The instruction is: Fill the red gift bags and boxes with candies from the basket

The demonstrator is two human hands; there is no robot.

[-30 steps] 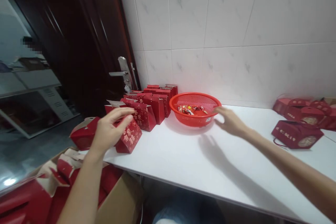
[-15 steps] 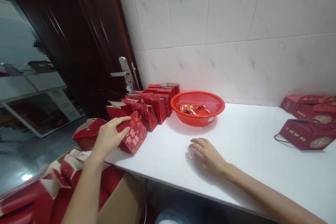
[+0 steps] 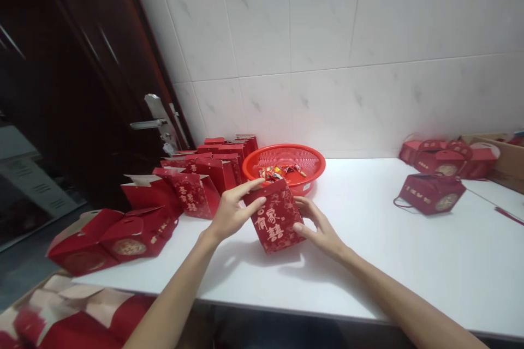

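A red paper gift box point(image 3: 275, 221) with pale gold lettering is held tilted over the middle of the white table. My left hand point(image 3: 234, 208) grips its upper left edge, fingers on top and thumb on the front face. On the lower right side, my right hand point(image 3: 320, 229) has its thumb on the front and its fingers behind, partly hidden. Just behind the box is a red mesh basket point(image 3: 305, 161) with small wrapped candies point(image 3: 282, 173) inside; the box overlaps part of its front rim.
Several upright red gift boxes point(image 3: 196, 196) line the table's left side, with handled red boxes point(image 3: 135, 232) nearer. More handled boxes point(image 3: 432, 194) and a cardboard box point(image 3: 510, 163) stand at the right. Below the left edge lie red-and-white folded boxes point(image 3: 85, 322). A tiled wall point(image 3: 327, 109) closes the back.
My left hand has brought the gift box rightward from the row to the table's middle. My right hand, previously resting on the table, now holds it too. The view has turned right.
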